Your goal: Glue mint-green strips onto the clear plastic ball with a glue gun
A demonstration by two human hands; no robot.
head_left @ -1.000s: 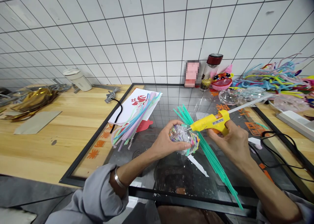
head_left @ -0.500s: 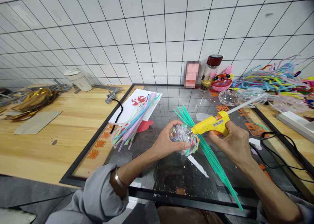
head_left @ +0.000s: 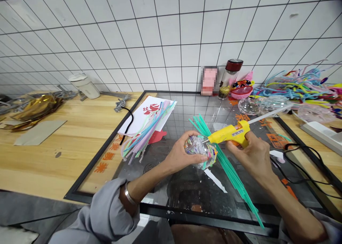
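Note:
My left hand [head_left: 184, 153] is closed round a clear plastic ball [head_left: 199, 148] with bits of many colours on it, its thumb across the near side. In my right hand [head_left: 252, 151] is a yellow hot glue gun [head_left: 227, 134], gripped by its handle. The gun's metal nozzle is at the ball's upper surface; whether it touches I cannot tell. A clear glue stick [head_left: 269, 113] sticks out of the gun's back. Beneath both hands a bundle of green pipe cleaners [head_left: 235, 178] lies slantwise on the dark glass top [head_left: 181, 187].
Pastel pipe cleaners [head_left: 149, 130] lie across white paper [head_left: 136, 117] at left. A white strip [head_left: 216, 181] lies near the ball. At the back stand a phone with a blurred screen [head_left: 209, 80] and a lidded bottle [head_left: 230, 80]. Black cable [head_left: 294, 179] and a power strip [head_left: 323, 135] are at right.
The glue gun's nozzle has shifted slightly left over the ball, with my right hand following a little. My left hand and the ball stay almost where they were.

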